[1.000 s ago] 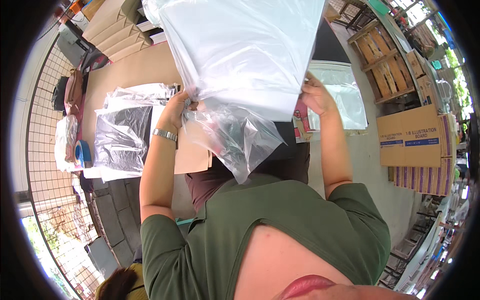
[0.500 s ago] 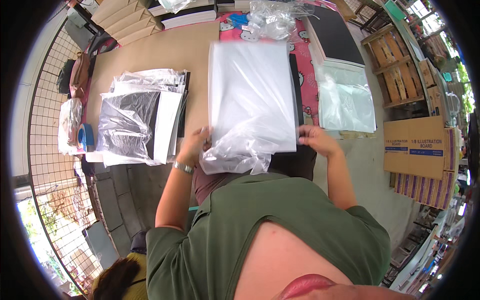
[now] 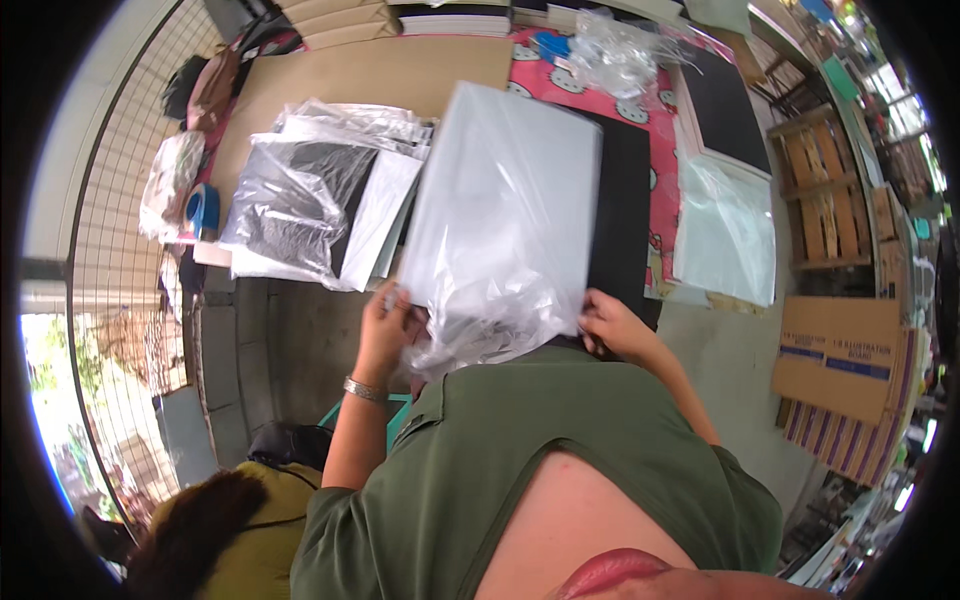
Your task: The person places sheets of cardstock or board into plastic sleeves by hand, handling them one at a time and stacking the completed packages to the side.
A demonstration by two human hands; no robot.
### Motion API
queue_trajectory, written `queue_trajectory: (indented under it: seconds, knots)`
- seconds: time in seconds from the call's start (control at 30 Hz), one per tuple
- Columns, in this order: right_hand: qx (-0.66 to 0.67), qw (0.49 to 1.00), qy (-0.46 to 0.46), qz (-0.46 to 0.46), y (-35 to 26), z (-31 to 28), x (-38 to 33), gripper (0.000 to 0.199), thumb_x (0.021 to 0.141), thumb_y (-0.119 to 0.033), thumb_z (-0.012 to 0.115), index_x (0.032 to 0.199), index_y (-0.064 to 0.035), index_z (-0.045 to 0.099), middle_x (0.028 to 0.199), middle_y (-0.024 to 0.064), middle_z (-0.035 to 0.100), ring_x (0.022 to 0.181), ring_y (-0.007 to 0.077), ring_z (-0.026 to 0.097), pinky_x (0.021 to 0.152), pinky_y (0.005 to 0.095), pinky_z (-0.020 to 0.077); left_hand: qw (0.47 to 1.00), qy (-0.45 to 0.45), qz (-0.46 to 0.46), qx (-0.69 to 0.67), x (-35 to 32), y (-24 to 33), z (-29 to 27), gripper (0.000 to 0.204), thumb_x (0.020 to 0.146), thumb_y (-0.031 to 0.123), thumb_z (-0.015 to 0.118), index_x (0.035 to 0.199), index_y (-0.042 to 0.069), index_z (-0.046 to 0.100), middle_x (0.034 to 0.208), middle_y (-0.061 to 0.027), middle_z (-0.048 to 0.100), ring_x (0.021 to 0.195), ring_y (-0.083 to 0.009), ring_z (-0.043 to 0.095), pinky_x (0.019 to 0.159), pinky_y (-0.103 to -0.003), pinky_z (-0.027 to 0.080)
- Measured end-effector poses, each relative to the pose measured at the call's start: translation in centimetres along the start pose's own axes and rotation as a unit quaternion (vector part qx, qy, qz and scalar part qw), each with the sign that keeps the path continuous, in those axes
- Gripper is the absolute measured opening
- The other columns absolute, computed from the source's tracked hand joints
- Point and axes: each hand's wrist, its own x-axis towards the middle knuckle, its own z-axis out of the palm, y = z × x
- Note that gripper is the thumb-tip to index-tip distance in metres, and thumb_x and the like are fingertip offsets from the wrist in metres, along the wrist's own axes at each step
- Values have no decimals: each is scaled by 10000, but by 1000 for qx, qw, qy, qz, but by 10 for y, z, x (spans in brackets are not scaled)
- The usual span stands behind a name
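While the mesh wall (image 3: pixel 120 190) fills the far left, the table stuff starts with a crumpled, whitish plastic bundle (image 3: pixel 168 190), and right beside it there's a blue roll of tape (image 3: pixel 203 212) standing on its edge. Next along is a messy pile of plastic-wrapped sheets (image 3: pixel 295 195), black and white ones overlapping, lying on a big tan cardboard sheet (image 3: pixel 470 58).

Then comes the left hand (image 3: pixel 384 335), metal-banded watch (image 3: pixel 366 389) on the wrist. Its fingers are curled in tight, pinching the near left corner of a white board (image 3: pixel 505 200) in clear plastic. That board's front and center, right in front of the person's torso, slightly skewed, with loose plastic (image 3: pixel 490 325) bunched up along its near end. It overlaps a black board (image 3: pixel 622 215) that pokes out on its right; can't tell if the two actually touch.

The right hand (image 3: pixel 612 325) has the near right corner, thumb and fingers closed on it in a narrow pinch. Past that there's pink patterned cloth (image 3: pixel 662 190), a black-topped stack (image 3: pixel 722 110) with clear plastic sleeves (image 3: pixel 722 230) at its near end, then cardboard boxes (image 3: pixel 838 350) off the table and a wooden pallet (image 3: pixel 815 190) beyond them.
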Motion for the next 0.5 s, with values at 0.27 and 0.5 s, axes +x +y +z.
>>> queue_trajectory:
  seconds: [0.27,0.5]
  knots:
    - [43,950,-1,-308,-134,45,157,263,844,1,494,1101,52,460,888,95,550,777,169,594,727,288,498,940,247,138,-191,68,9,-76,179,937,159,444,799,47,467,620,-30,501,444,-89,388,418,-236,302]
    - [0,973,-37,-228,-114,39,147,238,864,-30,506,1090,47,497,970,105,553,863,159,579,782,278,483,941,323,46,-92,118,-31,-145,140,901,122,493,820,8,489,648,-48,517,557,-119,471,528,-248,401]
